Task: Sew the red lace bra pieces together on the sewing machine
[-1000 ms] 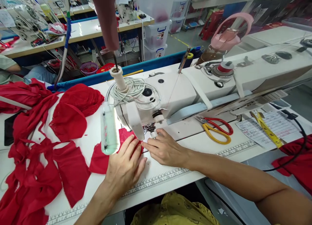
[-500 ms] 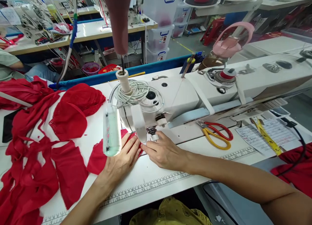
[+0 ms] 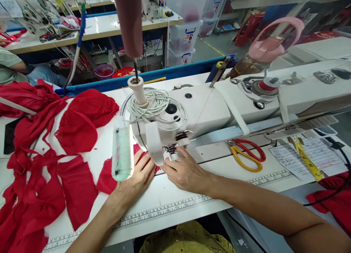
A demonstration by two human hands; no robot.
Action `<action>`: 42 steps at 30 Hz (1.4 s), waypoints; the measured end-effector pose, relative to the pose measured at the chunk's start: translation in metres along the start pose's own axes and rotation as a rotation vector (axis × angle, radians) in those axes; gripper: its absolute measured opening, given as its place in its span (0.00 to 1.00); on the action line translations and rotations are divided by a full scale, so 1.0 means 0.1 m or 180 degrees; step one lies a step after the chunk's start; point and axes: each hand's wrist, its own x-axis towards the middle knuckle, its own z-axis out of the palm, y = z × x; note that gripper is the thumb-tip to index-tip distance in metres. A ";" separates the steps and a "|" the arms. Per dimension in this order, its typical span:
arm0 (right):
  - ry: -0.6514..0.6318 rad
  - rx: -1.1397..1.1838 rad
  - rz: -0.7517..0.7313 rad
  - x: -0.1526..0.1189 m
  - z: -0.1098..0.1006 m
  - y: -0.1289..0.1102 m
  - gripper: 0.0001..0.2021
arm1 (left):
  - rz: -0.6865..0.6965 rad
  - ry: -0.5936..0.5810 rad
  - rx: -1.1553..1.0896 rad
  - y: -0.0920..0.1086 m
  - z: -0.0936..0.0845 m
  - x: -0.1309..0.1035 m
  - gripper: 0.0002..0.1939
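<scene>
A white sewing machine (image 3: 203, 106) stands across the table, a coil of pale cord on its head. My left hand (image 3: 138, 174) lies flat with fingers spread on a red fabric piece (image 3: 107, 177) left of the needle area. My right hand (image 3: 182, 170) is at the right of the needle area, its fingers bent together by the fabric's edge; the machine head partly hides the fingertips, and what they pinch is not visible. A clear greenish case (image 3: 122, 150) hangs in front of the machine head, above my left hand.
Red fabric pieces (image 3: 78, 189) cover the table's left side. Scissors with red and yellow handles (image 3: 246, 156) lie right of the machine, near a paper sheet (image 3: 323, 154) and a yellow tape measure (image 3: 308, 163). A seated person's sleeve (image 3: 8, 64) shows at the far left.
The view has shifted slightly, so the machine and scissors appear further right. Both hands stay at the needle area with little visible movement.
</scene>
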 end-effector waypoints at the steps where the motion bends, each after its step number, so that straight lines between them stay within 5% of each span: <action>1: 0.0000 -0.0012 0.0012 0.01 0.00 0.01 0.09 | 0.0031 0.0005 0.0031 -0.01 0.00 0.02 0.13; 12: -0.0247 -0.0181 0.0165 0.02 0.03 0.04 0.08 | -0.0091 -0.0113 -0.0327 0.02 -0.09 -0.01 0.14; 32: -0.0211 -0.0101 0.0357 0.02 0.11 0.12 0.05 | 0.0101 0.0065 -0.0154 -0.15 0.03 0.06 0.12; 42: 0.0340 -0.0120 0.0305 0.02 0.11 0.13 0.10 | -0.0658 -0.0364 -0.0257 0.02 -0.15 -0.16 0.12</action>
